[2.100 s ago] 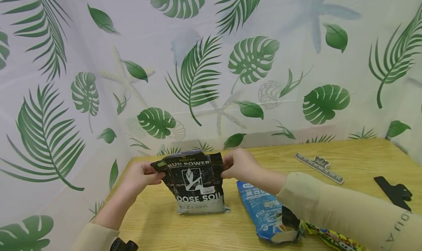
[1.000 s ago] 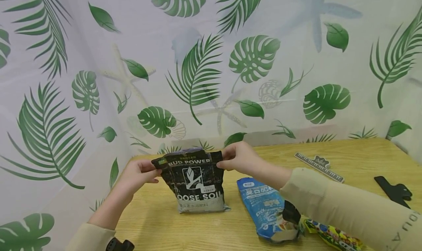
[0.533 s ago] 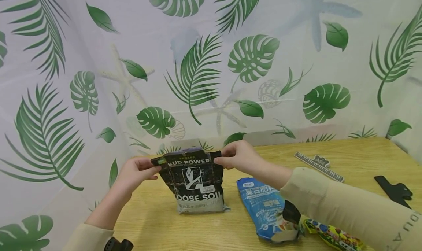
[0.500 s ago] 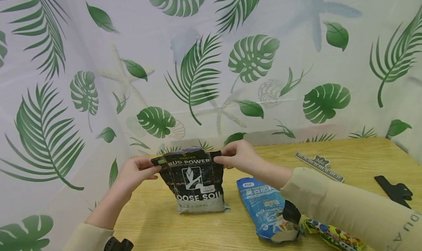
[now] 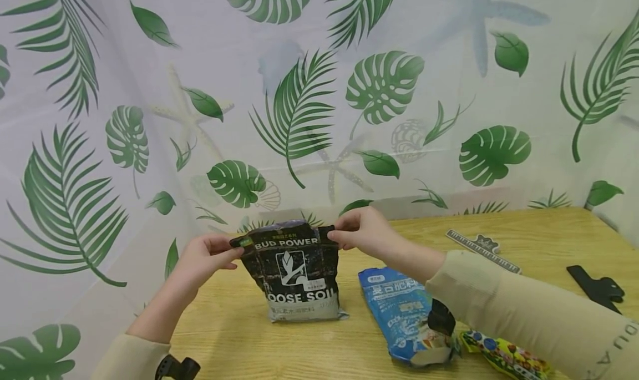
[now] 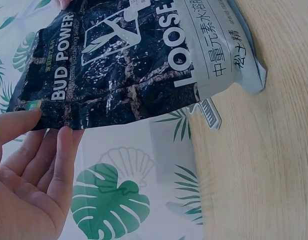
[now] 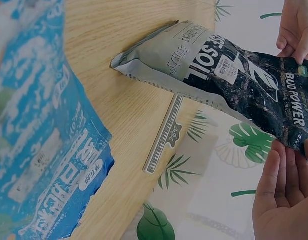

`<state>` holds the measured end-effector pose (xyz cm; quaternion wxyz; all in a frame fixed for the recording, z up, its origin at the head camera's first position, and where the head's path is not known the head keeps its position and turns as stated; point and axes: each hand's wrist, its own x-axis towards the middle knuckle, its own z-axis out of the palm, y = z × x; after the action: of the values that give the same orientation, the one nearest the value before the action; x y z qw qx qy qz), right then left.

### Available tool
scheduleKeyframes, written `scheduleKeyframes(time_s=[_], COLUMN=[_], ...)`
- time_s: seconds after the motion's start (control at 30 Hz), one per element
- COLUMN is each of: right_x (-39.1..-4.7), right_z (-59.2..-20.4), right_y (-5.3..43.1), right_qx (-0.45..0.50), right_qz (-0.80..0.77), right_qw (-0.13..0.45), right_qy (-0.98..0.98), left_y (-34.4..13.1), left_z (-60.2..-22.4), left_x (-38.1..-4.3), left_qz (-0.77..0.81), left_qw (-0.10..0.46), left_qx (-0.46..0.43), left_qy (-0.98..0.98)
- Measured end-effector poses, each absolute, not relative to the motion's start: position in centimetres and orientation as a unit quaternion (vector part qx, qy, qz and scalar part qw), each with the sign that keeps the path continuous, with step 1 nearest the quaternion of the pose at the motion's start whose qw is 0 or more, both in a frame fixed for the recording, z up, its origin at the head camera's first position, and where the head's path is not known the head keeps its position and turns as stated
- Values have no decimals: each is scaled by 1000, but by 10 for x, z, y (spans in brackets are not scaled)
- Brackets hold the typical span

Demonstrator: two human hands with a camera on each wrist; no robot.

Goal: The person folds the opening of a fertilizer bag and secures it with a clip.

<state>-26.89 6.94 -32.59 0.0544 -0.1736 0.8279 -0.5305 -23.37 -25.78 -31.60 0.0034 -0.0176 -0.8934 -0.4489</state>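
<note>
A black and pale grey soil bag (image 5: pixel 287 274), marked "Bud Power" and "Loose Soil", stands upright on the wooden table (image 5: pixel 239 344). My left hand (image 5: pixel 202 258) pinches its upper left corner between thumb and fingers. At the opposite upper corner, my right hand (image 5: pixel 366 231) pinches the plastic the same way. The bag's top edge is drawn out between both hands, and its base rests on the tabletop. In the left wrist view the thumb lies on the front of the soil bag (image 6: pixel 124 65), with fingers behind.
A blue bag (image 5: pixel 399 313) lies right of the soil bag, partly under my right forearm. Beyond it is a yellow, colourful packet (image 5: pixel 506 355). A piano-patterned clip (image 5: pixel 483 251) and a black clip (image 5: pixel 596 288) lie farther right. A patterned cloth (image 5: pixel 319 119) hangs behind the table.
Over two seconds both hands have risen slightly along the bag's corners, and its top edge now looks straighter. The bag's base and the other things have stayed in place.
</note>
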Motion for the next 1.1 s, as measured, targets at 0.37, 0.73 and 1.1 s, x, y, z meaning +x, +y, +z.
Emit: scheduleKeyframes(time_s=[0.37, 0.73, 1.1], right_x=[-269, -268, -267], right_z=[-327, -327, -328], right_y=[71, 72, 70], right_qx=[-182, -173, -169], right_qz=[-531, -531, -529], right_qw=[55, 63, 65], right_qy=[826, 827, 829], left_y=[-256, -256, -259], left_z=[-314, -314, -318], left_x=[-236, -238, -240], left_qz=[-444, -449, -449], left_qw=[8, 5, 4], left_qx=[-17, -26, -37], left_qy=[-896, -893, -893])
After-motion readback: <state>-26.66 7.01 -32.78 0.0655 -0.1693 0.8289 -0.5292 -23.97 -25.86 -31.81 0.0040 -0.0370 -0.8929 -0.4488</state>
